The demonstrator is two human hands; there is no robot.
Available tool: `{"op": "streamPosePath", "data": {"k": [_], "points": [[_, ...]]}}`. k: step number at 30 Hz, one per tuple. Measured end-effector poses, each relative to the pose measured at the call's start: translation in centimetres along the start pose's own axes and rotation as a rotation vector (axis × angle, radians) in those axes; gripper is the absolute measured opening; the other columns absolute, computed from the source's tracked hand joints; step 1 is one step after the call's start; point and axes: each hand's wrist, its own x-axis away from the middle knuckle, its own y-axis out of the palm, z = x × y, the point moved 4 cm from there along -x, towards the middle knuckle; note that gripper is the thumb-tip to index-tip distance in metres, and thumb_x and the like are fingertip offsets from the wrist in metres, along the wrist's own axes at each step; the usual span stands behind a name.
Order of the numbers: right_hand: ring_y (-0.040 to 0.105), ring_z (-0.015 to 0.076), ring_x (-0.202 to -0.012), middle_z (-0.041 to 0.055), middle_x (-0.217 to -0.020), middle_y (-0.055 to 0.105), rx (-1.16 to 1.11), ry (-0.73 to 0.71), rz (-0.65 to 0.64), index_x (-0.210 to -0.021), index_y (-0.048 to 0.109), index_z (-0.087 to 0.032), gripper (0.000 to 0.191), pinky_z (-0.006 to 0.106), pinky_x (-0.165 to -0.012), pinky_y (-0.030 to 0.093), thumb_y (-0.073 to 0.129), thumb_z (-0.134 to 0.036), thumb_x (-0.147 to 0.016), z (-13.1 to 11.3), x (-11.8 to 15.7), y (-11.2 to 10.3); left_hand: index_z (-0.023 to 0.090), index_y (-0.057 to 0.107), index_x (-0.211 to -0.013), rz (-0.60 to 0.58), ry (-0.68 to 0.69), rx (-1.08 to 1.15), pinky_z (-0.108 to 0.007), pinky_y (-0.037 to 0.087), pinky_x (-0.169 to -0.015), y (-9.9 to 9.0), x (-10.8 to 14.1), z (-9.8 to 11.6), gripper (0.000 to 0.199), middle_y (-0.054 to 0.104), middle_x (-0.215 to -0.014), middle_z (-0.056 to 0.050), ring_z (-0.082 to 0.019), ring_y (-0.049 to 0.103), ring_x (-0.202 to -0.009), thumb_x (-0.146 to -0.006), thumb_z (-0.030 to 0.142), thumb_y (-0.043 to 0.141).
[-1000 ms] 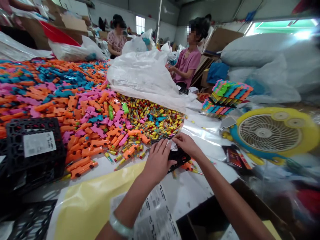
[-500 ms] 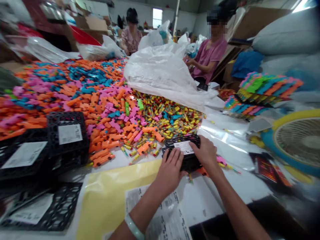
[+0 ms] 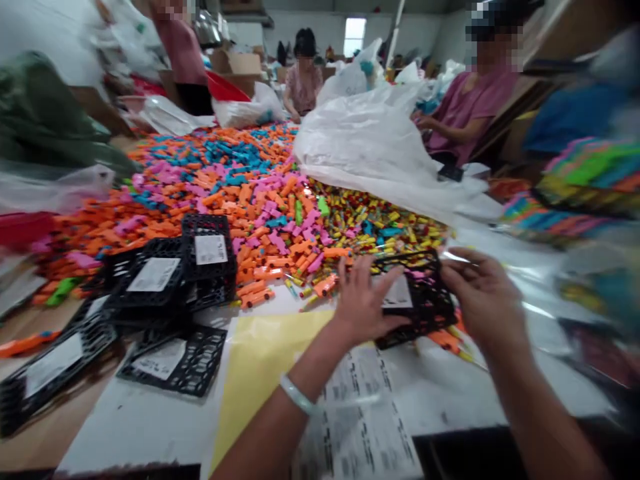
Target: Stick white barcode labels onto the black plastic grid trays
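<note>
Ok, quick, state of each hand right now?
Left hand: open, fingers spread over the tray.
Right hand: fingers curled at the tray's right edge; can't tell if its grip is closed on it.

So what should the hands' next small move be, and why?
Probably carrying the black tray toward the labelled trays on the left: it already bears a white label, the right hand holds its edge, and the left hand is spread over it.

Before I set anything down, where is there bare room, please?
Bare white tabletop shows in front of the black tray beside the yellow sheet, and between the label sheet and right forearm. Crowded: the toy pile and stacked trays.
</note>
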Motion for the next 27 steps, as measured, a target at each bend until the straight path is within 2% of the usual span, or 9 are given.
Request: {"op": "streamPosePath", "data": {"k": [2,5,8,10,14,18,22,25,27], "points": [[0.067,0.0185,-0.092,0.0048,-0.098,0.069,-0.012,-0.013,-0.027,-0.112,0.058,-0.023,0.041,0.036,-0.085,0.054,0.068,-0.041,-0.077,0.0,0.2,1.0,0.028,0.045,-0.138,-0.019,-0.026,-0.083,-0.06,0.016,-0.111,-2.8,-0.4,-1.3,0.079,0.033,-0.144,-0.016,-0.039,0.029,-0.135,-0.072,0.064,0.066],[0.065,0.0191,-0.099,0.0061,-0.105,0.068,0.033,-0.041,-0.126,-0.112,0.057,-0.022,0.034,0.039,-0.092,0.051,0.062,-0.038,-0.082,1.5,0.9,2.0,0.024,0.047,-0.137,0.098,-0.175,-0.286,-0.063,0.016,-0.109,-8.5,-0.4,-4.8,0.075,0.028,-0.146,-0.018,-0.043,0.027,-0.134,-0.074,0.058,0.068],[0.064,0.0192,-0.097,0.0054,-0.102,0.068,0.181,-0.061,-0.312,-0.105,0.062,-0.021,0.024,0.038,-0.092,0.05,0.059,-0.032,-0.084,3.5,2.5,3.1,0.017,0.032,-0.145,0.225,-0.347,-0.482,-0.069,0.003,-0.108,-14.1,0.7,-7.9,0.077,0.02,-0.151,-0.019,-0.046,0.007,-0.141,-0.083,0.055,0.058],[0.062,0.0195,-0.097,0.0051,-0.101,0.068,0.29,-0.128,-0.47,-0.101,0.065,-0.022,0.018,0.038,-0.09,0.049,0.057,-0.028,-0.086,4.2,4.3,4.2,0.011,0.034,-0.143,0.241,-0.444,-0.53,-0.067,0.009,-0.109,-16.2,2.5,-8.9,0.069,0.03,-0.148,-0.02,-0.043,0.015,-0.141,-0.089,0.051,0.05],[0.058,0.0207,-0.103,0.0065,-0.104,0.066,0.317,-0.304,-0.73,-0.106,0.066,-0.022,0.019,0.04,-0.094,0.045,0.057,-0.024,-0.09,4.4,8.7,7.3,0.007,0.059,-0.118,0.024,-0.584,-0.427,-0.047,0.041,-0.1,-14.9,9.0,-7.6,0.053,0.057,-0.117,-0.02,-0.032,0.052,-0.115,-0.092,0.049,0.037],[0.054,0.0198,-0.109,0.0091,-0.116,0.06,0.158,-0.275,-0.717,-0.123,0.056,-0.022,0.03,0.037,-0.092,0.048,0.052,-0.025,-0.094,5.4,12.5,10.1,0.005,0.049,-0.129,-0.072,-0.896,-0.524,-0.064,0.037,-0.097,-13.0,17.9,-4.6,0.066,0.045,-0.133,-0.03,-0.044,0.041,-0.126,-0.088,0.056,0.04],[0.054,0.0197,-0.108,0.0085,-0.115,0.06,0.112,-0.267,-0.658,-0.126,0.052,-0.023,0.031,0.036,-0.091,0.049,0.049,-0.025,-0.096,6.5,14.9,11.6,0.007,0.037,-0.139,0.037,-1.16,-0.279,-0.061,0.038,-0.102,-13.5,23.4,-2.6,0.081,0.048,-0.132,-0.026,-0.042,0.044,-0.125,-0.079,0.061,0.05],[0.054,0.0212,-0.109,0.0086,-0.116,0.059,0.159,-0.3,-0.67,-0.128,0.05,-0.024,0.032,0.04,-0.094,0.047,0.049,-0.024,-0.095,6.7,15.4,11.7,0.018,0.038,-0.137,0.226,-1.372,0.072,-0.053,0.047,-0.097,-14.6,24.8,-2.1,0.085,0.057,-0.123,-0.016,-0.035,0.056,-0.115,-0.068,0.056,0.068],[0.053,0.0221,-0.109,0.0088,-0.115,0.059,0.183,-0.344,-0.661,-0.127,0.051,-0.024,0.032,0.041,-0.094,0.047,0.049,-0.023,-0.095,6.1,15.4,11.6,0.022,0.045,-0.129,0.28,-1.547,0.443,-0.048,0.055,-0.084,-14.5,25.0,-1.9,0.077,0.065,-0.112,-0.012,-0.031,0.065,-0.099,-0.064,0.047,0.077]]}}
